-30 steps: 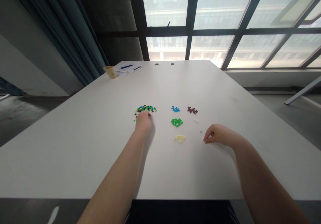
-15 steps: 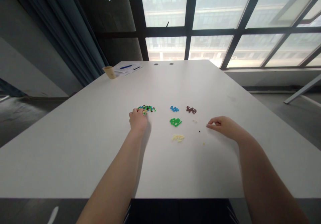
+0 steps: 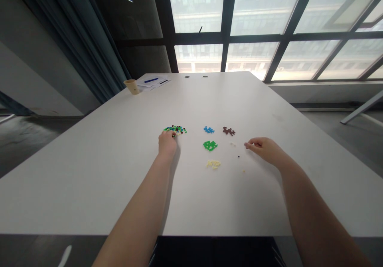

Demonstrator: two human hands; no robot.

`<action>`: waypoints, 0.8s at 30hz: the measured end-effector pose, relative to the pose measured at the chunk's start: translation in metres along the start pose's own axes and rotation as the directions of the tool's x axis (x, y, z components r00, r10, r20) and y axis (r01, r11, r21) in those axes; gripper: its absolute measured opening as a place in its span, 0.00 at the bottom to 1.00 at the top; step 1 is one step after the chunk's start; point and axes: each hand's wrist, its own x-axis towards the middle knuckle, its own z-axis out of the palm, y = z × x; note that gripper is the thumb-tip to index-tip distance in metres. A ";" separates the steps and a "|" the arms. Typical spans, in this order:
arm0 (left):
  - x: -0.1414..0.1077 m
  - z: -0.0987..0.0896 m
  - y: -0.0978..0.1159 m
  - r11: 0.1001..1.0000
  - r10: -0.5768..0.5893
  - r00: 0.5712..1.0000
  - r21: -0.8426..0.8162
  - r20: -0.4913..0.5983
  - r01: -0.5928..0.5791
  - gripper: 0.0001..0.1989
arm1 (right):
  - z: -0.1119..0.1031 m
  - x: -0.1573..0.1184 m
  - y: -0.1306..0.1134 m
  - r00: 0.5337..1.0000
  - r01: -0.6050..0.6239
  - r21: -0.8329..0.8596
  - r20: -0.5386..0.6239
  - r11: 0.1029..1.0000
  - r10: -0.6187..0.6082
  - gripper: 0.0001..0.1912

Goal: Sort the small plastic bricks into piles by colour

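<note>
My left hand [image 3: 167, 144] is pinched at the mixed bead pile [image 3: 175, 129], its hold unclear from here; my right hand [image 3: 266, 149], nearly closed and seemingly empty, could scatter the stray beads [image 3: 238, 156] if it brushes them.

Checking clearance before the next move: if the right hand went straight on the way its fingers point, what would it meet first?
Probably the small pale pieces just ahead of the right hand, though depth is unclear and its fingers might pass slightly beside them.
</note>
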 end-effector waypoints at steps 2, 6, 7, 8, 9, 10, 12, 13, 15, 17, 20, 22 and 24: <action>0.000 0.000 0.001 0.999 -0.011 1.000 -0.033 -0.011 0.010 0.12 | 0.001 0.001 0.001 1.000 0.002 0.004 0.010 1.000 -0.002 0.22; 0.001 -0.001 0.003 0.992 -0.009 0.998 -0.126 -0.067 0.001 0.11 | 0.001 0.001 0.001 1.000 0.000 -0.003 0.010 1.000 0.000 0.22; 0.001 -0.002 0.003 0.989 -0.013 0.997 -0.149 -0.073 0.002 0.10 | 0.001 0.001 0.001 1.000 -0.002 -0.002 0.009 1.000 0.002 0.22; 0.000 -0.003 0.004 0.986 -0.023 0.997 -0.168 -0.072 0.010 0.09 | 0.001 0.001 0.001 1.000 -0.003 0.001 0.007 1.000 0.003 0.22; 0.000 -0.005 0.005 0.982 -0.040 0.997 -0.187 -0.064 0.028 0.09 | 0.001 0.001 0.001 1.000 -0.004 0.004 0.006 1.000 0.004 0.22; 0.000 -0.007 0.007 0.976 -0.064 0.996 -0.213 -0.054 0.051 0.08 | 0.000 0.001 0.001 1.000 -0.003 0.007 0.003 1.000 0.003 0.22; -0.001 -0.012 0.011 0.944 -0.112 0.993 -0.317 -0.037 0.094 0.06 | 0.000 0.000 0.000 1.000 0.000 0.008 -0.002 1.000 0.000 0.22; -0.001 -0.014 0.014 0.908 -0.135 0.991 -0.402 -0.022 0.115 0.06 | 0.000 0.000 0.000 1.000 0.003 0.009 -0.005 1.000 -0.003 0.22; -0.002 -0.018 0.022 0.766 -0.185 0.981 -0.618 0.052 0.177 0.06 | 0.000 -0.001 -0.002 1.000 0.009 0.017 -0.011 1.000 -0.009 0.22; -0.004 -0.022 0.032 0.520 -0.225 0.952 -0.800 0.210 0.299 0.07 | 0.000 -0.002 -0.004 1.000 0.013 0.030 -0.023 0.999 -0.013 0.22; -0.009 -0.029 0.049 0.144 -0.196 0.858 -0.851 0.475 0.504 0.09 | 0.001 -0.004 -0.011 0.999 0.021 0.052 -0.048 0.998 -0.018 0.21; -0.014 -0.034 0.060 0.003 -0.147 0.807 -0.816 0.571 0.578 0.10 | 0.003 -0.005 -0.018 0.997 0.042 0.060 -0.072 0.997 -0.038 0.21; -0.020 -0.038 0.070 -0.060 -0.107 0.786 -0.793 0.608 0.606 0.10 | 0.007 -0.006 -0.027 0.991 0.088 0.067 -0.107 0.994 -0.081 0.21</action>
